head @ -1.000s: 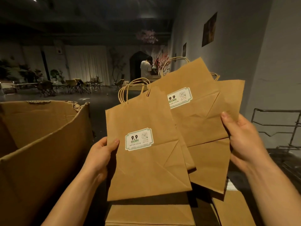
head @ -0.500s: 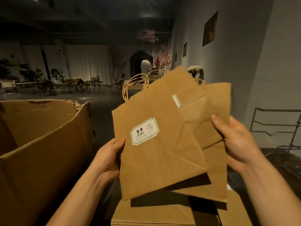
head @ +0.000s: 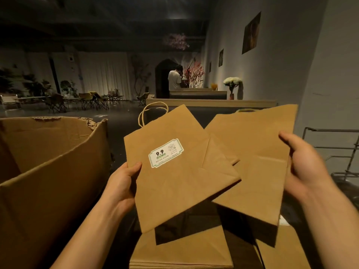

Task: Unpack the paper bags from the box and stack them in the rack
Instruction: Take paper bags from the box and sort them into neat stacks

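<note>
Left hand (head: 124, 183) raised, thumb on front of labelled paper bag (head: 180, 171), fingers clamped behind its left edge. Right hand (head: 305, 164) grips second paper bag (head: 258, 171) by right edge, fingers hidden behind. Both bags tilted, overlapping, above flat bag stacks (head: 182, 253). Cardboard box (head: 50, 171) left, wire rack (head: 340, 152) right.

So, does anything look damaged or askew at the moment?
The cardboard box has a torn, ragged top edge. The paper bags held in the left hand and right hand are fanned apart, not squared.

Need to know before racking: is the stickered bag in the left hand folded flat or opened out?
Folded flat: the stickered bag shows its bottom flap creased against the panel.
</note>
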The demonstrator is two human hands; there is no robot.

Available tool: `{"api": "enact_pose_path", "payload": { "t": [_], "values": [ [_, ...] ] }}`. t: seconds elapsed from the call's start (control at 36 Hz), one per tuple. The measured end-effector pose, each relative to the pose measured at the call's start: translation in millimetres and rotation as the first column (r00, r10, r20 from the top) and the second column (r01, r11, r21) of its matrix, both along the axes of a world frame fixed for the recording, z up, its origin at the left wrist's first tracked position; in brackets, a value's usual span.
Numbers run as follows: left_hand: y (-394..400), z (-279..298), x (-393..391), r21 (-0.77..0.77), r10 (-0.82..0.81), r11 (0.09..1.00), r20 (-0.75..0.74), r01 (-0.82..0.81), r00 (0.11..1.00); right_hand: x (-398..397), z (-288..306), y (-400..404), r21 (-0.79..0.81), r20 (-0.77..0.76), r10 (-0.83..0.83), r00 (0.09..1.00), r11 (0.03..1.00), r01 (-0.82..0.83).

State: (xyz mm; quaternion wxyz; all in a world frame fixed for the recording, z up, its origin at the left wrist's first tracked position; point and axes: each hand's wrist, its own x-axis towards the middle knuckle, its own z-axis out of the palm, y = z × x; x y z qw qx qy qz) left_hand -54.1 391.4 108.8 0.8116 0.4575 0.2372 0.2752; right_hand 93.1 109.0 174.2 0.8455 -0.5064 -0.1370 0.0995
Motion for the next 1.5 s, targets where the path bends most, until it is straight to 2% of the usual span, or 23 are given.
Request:
{"api": "enact_pose_path", "payload": {
  "t": [0.08,0.19,0.25,0.31,0.36,0.42,0.47,0.53,0.64,0.72,0.83,0.89,0.94,1.0,1.06,1.14,1.22,1.28,1.36,1.44,1.5],
  "values": [
    [2.6,1.2,-2.6,0.107,0.033,0.994,-0.008,-0.032,0.999,-2.4,4.4,-1.3,0.111,0.054,0.054,0.997,0.992,-0.06],
    [-1.7,4.4,-2.8,0.294,0.096,0.951,0.002,-0.092,0.995,-11.9,8.4,0.8,0.139,0.119,0.097,0.988,0.984,-0.113],
    [-9.7,6.3,-0.1,0.364,0.121,0.923,0.04,-0.127,0.992,-15.2,7.6,3.4,0.071,0.186,0.104,0.977,0.99,-0.119],
    [-21.0,8.3,1.7,0.386,0.096,0.915,0.082,-0.12,0.992,-24.6,6.9,8.6,-0.055,0.271,0.19,0.944,0.982,-0.182],
    [-32.3,10.1,2.7,0.384,0.035,0.92,0.123,-0.08,0.992,-39.0,3.3,19.7,-0.366,0.395,0.355,0.848,0.907,-0.209],
    [-41.2,12.9,1.9,0.382,-0.024,0.923,0.177,-0.047,0.984,-55.2,-4.1,36.5,-0.677,0.493,0.528,0.692,0.732,-0.076],
    [-46.5,15.5,-0.1,0.405,-0.07,0.914,0.222,-0.027,0.973,-66.2,-13.4,53.5,-0.824,0.507,0.664,0.549,0.56,0.084],
    [-49.6,17.8,-1.5,0.433,-0.103,0.901,0.259,-0.019,0.96,-73.4,-22.0,63.8,-0.858,0.509,0.722,0.469,0.471,0.206],
    [-53.4,19.7,-2.1,0.457,-0.151,0.889,0.316,-0.011,0.937,-80.4,-25.5,65.2,-0.839,0.543,0.75,0.378,0.462,0.288],
    [-55.2,18.9,-1.2,0.411,-0.214,0.91,0.345,0.058,0.914,-87.5,-26.8,68.6,-0.847,0.524,0.784,0.333,0.439,0.299],
    [-47.0,16.0,-0.1,0.415,-0.179,0.91,0.354,0.017,0.918,-88.0,-28.7,69.8,-0.857,0.514,0.802,0.305,0.463,0.227],
    [-43.3,15.9,-0.4,0.429,-0.139,0.903,0.376,-0.039,0.916,-85.0,-24.4,67.2,-0.841,0.538,0.774,0.334,0.52,0.15],
    [-41.3,17.5,-1.9,0.444,-0.098,0.89,0.409,-0.104,0.907,-77.3,-19.2,63.1,-0.766,0.617,0.655,0.436,0.627,0.14],
    [-39.4,21.3,-5.8,0.451,-0.064,0.878,0.445,-0.162,0.893,-62.0,-15.7,57.8,-0.66,0.703,0.457,0.545,0.705,0.259],
    [-35.6,25.4,-11.2,0.48,-0.049,0.853,0.465,-0.205,0.884,-44.4,-12.8,50.3,-0.608,0.727,0.295,0.62,0.697,0.381],
    [-30.5,28.9,-17.9,0.548,-0.037,0.792,0.484,-0.27,0.875,-25.6,-10.4,37.7,-0.608,0.642,0.17,0.747,0.706,0.363],
    [-30.3,27.5,-17.7,0.586,-0.001,0.734,0.507,-0.343,0.862,-18.4,-12.7,29.8,-0.541,0.47,0.146,0.871,0.827,0.154],
    [-29.4,22.5,-14.6,0.625,0.024,0.666,0.527,-0.406,0.85,-20.7,-17.3,33.7,-0.531,0.42,0.186,0.888,0.844,0.075],
    [-28.9,12.9,-10.7,0.688,0.031,0.57,0.528,-0.449,0.848,-27.6,-27.7,47.5,-0.515,0.426,0.19,0.885,0.855,0.065],
    [-24.7,6.2,-10.5,0.718,0.004,0.559,0.498,-0.415,0.867,-31.4,-30.4,53.0,-0.486,0.412,0.172,0.895,0.872,0.057],
    [-19.1,4.2,-11.9,0.758,-0.034,0.56,0.426,-0.336,0.904,-33.0,-30.9,53.1,-0.489,0.393,0.183,0.901,0.872,0.036]
  ]
}}
